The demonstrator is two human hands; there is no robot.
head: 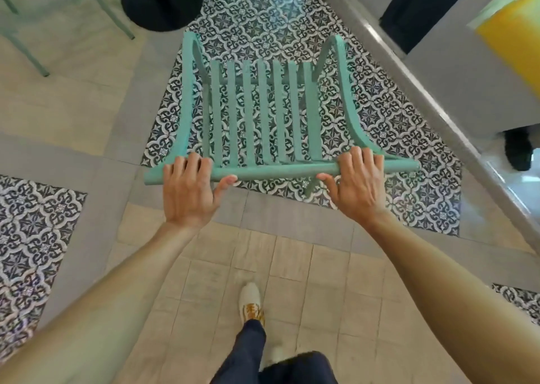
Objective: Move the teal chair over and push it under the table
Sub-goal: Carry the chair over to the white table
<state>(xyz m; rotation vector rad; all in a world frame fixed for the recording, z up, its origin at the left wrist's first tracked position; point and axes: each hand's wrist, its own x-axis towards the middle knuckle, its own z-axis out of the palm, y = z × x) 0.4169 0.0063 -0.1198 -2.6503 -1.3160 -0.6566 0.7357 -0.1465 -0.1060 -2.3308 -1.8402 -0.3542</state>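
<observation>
The teal chair (263, 114) stands on the patterned floor tiles (380, 114) directly ahead of the person, seen from above and behind, its slatted back sloping away from the camera. Both hands rest on the top rail (277, 173), which runs left to right across the view. The left hand (187, 190) sits near the rail's left end, the right hand (355, 185) toward its right end; on each, the fingers drape over the far side and the thumb reaches along the near side, a loose wrap rather than a tight clench. Neither hand is nearer than the other.

The round black base (162, 0) at upper left looks like the desk pedestal, with a glassy edge (58, 18) over it, so the goal seems to lie forward and somewhat left of the chair. Judging by that, the push runs away from the body, square to the rail. One shoe (251, 303) is stepping forward.

No brand, label or writing is legible anywhere.
</observation>
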